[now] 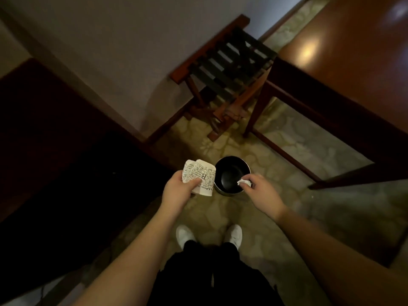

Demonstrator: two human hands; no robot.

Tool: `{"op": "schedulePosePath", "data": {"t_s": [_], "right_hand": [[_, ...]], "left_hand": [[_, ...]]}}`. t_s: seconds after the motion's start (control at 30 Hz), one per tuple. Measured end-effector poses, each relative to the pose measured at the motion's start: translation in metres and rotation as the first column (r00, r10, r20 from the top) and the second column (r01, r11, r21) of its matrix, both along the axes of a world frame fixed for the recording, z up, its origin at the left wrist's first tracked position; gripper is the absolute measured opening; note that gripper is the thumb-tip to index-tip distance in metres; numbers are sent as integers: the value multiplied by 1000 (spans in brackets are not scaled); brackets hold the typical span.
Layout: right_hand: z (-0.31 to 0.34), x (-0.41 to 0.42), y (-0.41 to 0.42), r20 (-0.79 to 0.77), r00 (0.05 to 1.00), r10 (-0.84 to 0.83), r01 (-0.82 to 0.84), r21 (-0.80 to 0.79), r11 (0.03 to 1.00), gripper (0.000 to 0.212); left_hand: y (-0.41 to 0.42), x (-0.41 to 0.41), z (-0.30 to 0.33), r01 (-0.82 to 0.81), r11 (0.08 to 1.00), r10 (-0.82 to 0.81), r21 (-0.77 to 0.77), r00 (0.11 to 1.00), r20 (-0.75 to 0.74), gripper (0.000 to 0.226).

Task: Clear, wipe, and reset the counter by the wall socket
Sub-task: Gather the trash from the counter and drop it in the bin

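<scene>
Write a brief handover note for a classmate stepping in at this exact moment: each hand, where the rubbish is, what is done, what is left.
Left hand: grips the printed paper wrapper, beside the bin, not over it.
Right hand: pinches a crumpled white wad above the bin's rim.
Bin stands on the patterned floor, apparently empty.
Done: rubbish carried to the bin.
Left: drop both pieces, then wipe and reset the counter, which is not identifiable here.

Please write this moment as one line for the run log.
left hand: holds printed paper wrapper | right hand: pinches crumpled tissue over bin | nothing dropped yet
</scene>
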State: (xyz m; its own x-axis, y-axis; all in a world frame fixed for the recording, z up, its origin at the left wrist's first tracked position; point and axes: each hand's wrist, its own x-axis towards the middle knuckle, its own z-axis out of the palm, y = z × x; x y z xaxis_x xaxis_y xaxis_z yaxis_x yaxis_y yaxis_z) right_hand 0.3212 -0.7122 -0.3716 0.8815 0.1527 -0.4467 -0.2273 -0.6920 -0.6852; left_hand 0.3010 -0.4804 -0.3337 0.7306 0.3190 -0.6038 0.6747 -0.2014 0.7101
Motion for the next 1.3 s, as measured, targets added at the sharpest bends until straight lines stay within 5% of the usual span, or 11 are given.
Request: {"op": "schedulePosePath", "data": {"t_s": [0.3,0.87,1.17,1.3], "right_hand": [[-137,29,-34,-178,983,-46,17,-164,986,21],[-395,105,-12,-280,960,-24,-84,-368,926,32],[-425,113,-5,-250,968,-7,-71,-301,951,46],[-399,104,-9,-241,971,10,-88,-316,945,42]], "left_hand": [[-46,51,-150,83,995,-96,-57,957,-275,25],[-67,124,-427,309,951,-277,24,880,-385,49],[-65,135,-459,254,966,-256,-55,890,-378,71],[-58,125,-427,285,955,-295,-83,873,-389,52]]}}
